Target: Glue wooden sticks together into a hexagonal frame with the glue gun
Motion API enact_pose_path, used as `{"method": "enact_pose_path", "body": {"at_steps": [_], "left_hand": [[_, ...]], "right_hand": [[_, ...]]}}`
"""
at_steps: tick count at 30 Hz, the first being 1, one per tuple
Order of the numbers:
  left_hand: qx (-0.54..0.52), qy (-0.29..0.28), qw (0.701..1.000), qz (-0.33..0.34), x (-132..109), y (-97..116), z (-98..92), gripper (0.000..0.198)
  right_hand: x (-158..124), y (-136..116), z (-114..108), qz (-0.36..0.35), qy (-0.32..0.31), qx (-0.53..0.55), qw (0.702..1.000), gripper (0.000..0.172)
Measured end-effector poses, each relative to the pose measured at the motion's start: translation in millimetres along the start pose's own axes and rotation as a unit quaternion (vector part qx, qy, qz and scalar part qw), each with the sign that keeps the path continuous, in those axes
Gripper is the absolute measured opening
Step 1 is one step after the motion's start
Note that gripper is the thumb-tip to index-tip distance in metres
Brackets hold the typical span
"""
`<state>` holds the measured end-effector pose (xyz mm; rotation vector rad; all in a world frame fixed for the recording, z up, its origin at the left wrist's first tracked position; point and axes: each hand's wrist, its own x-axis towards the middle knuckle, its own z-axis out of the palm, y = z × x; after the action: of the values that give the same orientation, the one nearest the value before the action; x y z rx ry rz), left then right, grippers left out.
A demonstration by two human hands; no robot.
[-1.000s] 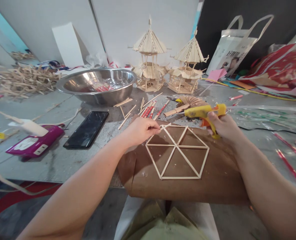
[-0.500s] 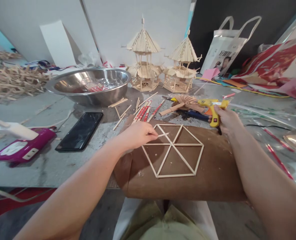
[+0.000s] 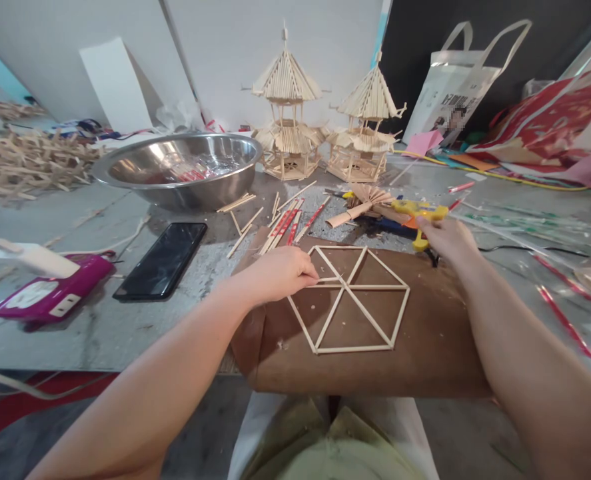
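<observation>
A six-sided frame of thin wooden sticks (image 3: 354, 349) with crossing spokes lies flat on a brown board (image 3: 425, 360). My left hand (image 3: 288, 272) is closed in a pinch on a thin stick (image 3: 329, 279), whose far end lies over the frame near its centre. The fingers are above the frame's left corner and hide it. At the right, beyond the frame, my right hand (image 3: 445, 235) is wrapped round a yellow glue gun (image 3: 419, 212), its nozzle pointing left beside folded brown paper (image 3: 370, 199).
Two stick pagodas (image 3: 290, 143) (image 3: 362, 143) stand at the back. A steel bowl (image 3: 210, 190), black phone (image 3: 161, 261) and purple device (image 3: 50, 290) are on the left. Loose sticks (image 3: 282, 227) lie behind the board; a white bag (image 3: 445, 93) stands back right.
The stick in my left hand has come down and turned nearer to level, its end closer to the frame's centre. My right hand and the glue gun have shifted slightly left.
</observation>
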<state>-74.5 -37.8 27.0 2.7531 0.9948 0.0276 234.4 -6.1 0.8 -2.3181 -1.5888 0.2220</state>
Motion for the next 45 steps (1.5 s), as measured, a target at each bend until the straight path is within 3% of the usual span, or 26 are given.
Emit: {"method": "enact_pose_path", "body": {"at_steps": [7, 12, 15, 17, 23, 27, 34, 45], "left_hand": [[0.051, -0.001, 0.999, 0.018, 0.2, 3.8, 1.3, 0.022], [0.056, -0.001, 0.998, 0.03, -0.7, 5.5, 1.3, 0.022], [0.057, 0.003, 0.998, 0.037, -0.6, 5.1, 2.3, 0.022], [0.059, 0.004, 0.998, 0.038, -0.2, 4.4, 3.2, 0.022], [0.048, 0.006, 0.998, 0.033, 1.8, 3.2, 4.8, 0.021], [0.001, -0.012, 1.0, 0.008, 3.4, 4.8, 2.2, 0.019], [-0.087, -0.033, 0.996, -0.004, 8.9, 1.9, 3.2, 0.018], [-0.085, -0.046, 0.995, -0.022, 10.0, 2.5, 3.5, 0.019]], "right_hand": [[-4.8, 4.2, -3.4, 0.006, 0.032, -0.053, 0.998, 0.063], [-7.4, 0.3, -6.1, 0.036, 0.081, -0.032, 0.996, 0.053], [-13.5, -9.3, -5.8, -0.01, 0.147, 0.009, 0.989, 0.041], [-20.5, -17.6, -3.2, -0.07, 0.152, 0.041, 0.985, 0.034], [-44.7, -39.5, 8.9, -0.255, 0.061, 0.085, 0.961, 0.024], [-51.3, -44.5, 12.6, -0.331, -0.004, 0.089, 0.939, 0.022], [-52.0, -42.3, 14.3, -0.335, -0.038, 0.084, 0.938, 0.021], [-50.0, -41.8, 13.1, -0.365, -0.033, 0.068, 0.928, 0.02]]}}
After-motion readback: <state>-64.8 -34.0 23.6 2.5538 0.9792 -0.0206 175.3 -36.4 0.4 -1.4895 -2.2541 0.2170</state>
